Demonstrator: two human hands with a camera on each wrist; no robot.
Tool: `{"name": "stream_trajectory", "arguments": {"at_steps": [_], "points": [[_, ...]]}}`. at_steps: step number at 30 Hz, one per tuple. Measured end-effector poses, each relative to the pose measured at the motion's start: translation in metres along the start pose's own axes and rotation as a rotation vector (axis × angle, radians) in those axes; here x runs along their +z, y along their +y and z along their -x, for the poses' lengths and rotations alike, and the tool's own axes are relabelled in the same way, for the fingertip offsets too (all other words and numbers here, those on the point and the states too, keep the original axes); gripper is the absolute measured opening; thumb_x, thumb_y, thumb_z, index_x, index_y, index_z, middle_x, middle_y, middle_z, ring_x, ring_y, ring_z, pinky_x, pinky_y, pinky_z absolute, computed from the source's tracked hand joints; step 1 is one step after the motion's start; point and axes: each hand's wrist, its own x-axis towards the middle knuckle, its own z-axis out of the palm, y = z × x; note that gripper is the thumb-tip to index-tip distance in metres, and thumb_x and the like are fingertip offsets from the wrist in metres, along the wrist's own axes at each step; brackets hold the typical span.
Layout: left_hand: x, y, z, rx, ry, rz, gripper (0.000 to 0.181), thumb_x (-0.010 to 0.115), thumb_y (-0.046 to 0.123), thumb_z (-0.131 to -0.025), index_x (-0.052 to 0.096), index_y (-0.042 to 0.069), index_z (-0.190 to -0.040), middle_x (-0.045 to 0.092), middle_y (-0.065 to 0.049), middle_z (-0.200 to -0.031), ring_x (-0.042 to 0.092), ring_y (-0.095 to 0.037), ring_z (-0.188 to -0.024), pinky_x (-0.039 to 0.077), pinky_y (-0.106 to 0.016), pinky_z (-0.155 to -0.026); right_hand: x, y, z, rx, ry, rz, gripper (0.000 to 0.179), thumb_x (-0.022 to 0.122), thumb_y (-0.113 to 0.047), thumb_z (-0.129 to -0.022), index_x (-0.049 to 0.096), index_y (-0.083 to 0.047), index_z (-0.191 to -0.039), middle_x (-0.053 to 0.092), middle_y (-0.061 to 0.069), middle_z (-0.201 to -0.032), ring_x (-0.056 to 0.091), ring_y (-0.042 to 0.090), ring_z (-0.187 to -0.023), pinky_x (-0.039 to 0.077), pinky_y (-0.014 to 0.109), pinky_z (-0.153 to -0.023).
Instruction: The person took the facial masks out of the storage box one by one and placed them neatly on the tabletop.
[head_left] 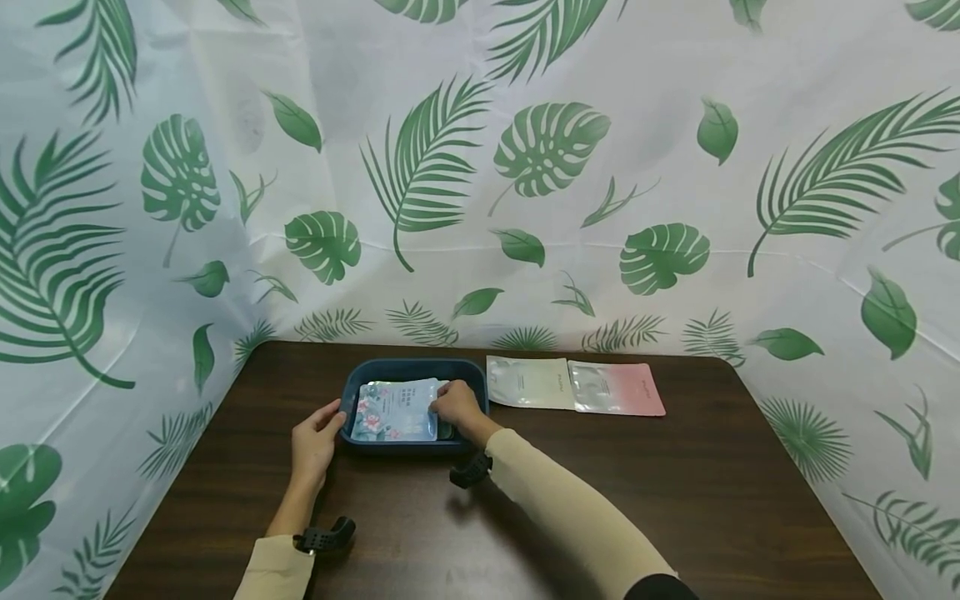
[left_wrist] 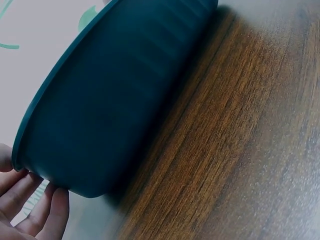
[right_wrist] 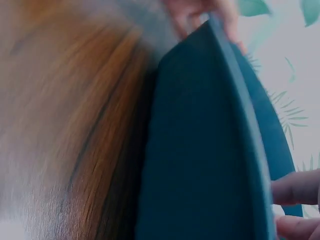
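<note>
A dark blue plastic tray with raised walls stands near the table's far edge. Inside it lies a pale blue sheet mask packet printed with pink flowers. My left hand grips the tray's left end, thumb at the rim and fingers against the outer wall. From the right, my right hand reaches over the front wall and pinches the packet's right edge between thumb and fingers. A darker edge shows beneath the packet, mostly covered. The right wrist view has the packet hidden behind the tray wall.
Right of the tray, a cream sheet mask packet and a pink one lie side by side on the dark wooden table. A white curtain with green leaf prints hangs close behind the table.
</note>
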Motion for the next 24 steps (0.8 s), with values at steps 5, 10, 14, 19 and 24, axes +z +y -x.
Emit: {"name": "stream_trajectory", "arguments": {"at_steps": [5,10,14,19,24], "points": [[-0.0002,0.0008,0.0012,0.000,0.008,0.003,0.040,0.053,0.021,-0.100,0.055,0.006,-0.138,0.055,-0.018,-0.137,0.049,-0.021,-0.114,0.039,-0.008,-0.072,-0.0006,0.0001,0.0013,-0.024,-0.058,0.015,0.022,0.067,0.003,-0.082,0.060,0.005,-0.102,0.060,0.012,-0.094,0.054,0.015,-0.063,0.047,0.024,-0.052],[0.0004,0.0014,0.0013,0.001,0.007,0.002,0.040,0.053,0.021,-0.101,0.055,0.007,-0.138,0.056,-0.017,-0.137,0.048,-0.020,-0.112,0.039,-0.010,-0.072,0.0000,0.0015,0.0018,-0.030,-0.079,-0.014,0.022,0.067,0.003,-0.083,0.063,0.007,-0.104,0.064,0.017,-0.101,0.060,0.017,-0.067,0.053,0.025,-0.055],[0.0001,0.0016,0.0018,0.004,0.007,-0.008,0.040,0.053,0.021,-0.101,0.055,0.006,-0.138,0.056,-0.018,-0.137,0.048,-0.020,-0.111,0.039,-0.011,-0.072,0.0005,0.0008,0.0017,-0.046,-0.097,-0.022,0.007,0.067,0.005,-0.084,0.067,0.007,-0.091,0.067,0.013,-0.089,0.064,0.017,-0.062,0.056,0.028,-0.055],[0.0001,0.0005,0.0022,0.008,0.006,-0.013,0.040,0.053,0.021,-0.100,0.055,0.006,-0.137,0.054,-0.018,-0.140,0.048,-0.022,-0.115,0.038,-0.009,-0.072,-0.0007,-0.0004,0.0028,-0.042,-0.070,-0.057,0.013,0.066,0.005,-0.084,0.069,0.007,-0.097,0.068,0.014,-0.090,0.064,0.016,-0.061,0.055,0.027,-0.054],[0.0008,0.0008,0.0012,0.012,0.017,-0.015,0.039,0.054,0.021,-0.100,0.056,0.006,-0.136,0.057,-0.018,-0.136,0.050,-0.021,-0.110,0.041,-0.010,-0.071,-0.0034,-0.0003,0.0002,-0.036,-0.028,-0.128,0.022,0.066,0.006,-0.084,0.067,0.009,-0.106,0.068,0.018,-0.097,0.060,0.014,-0.060,0.053,0.025,-0.051]]}}
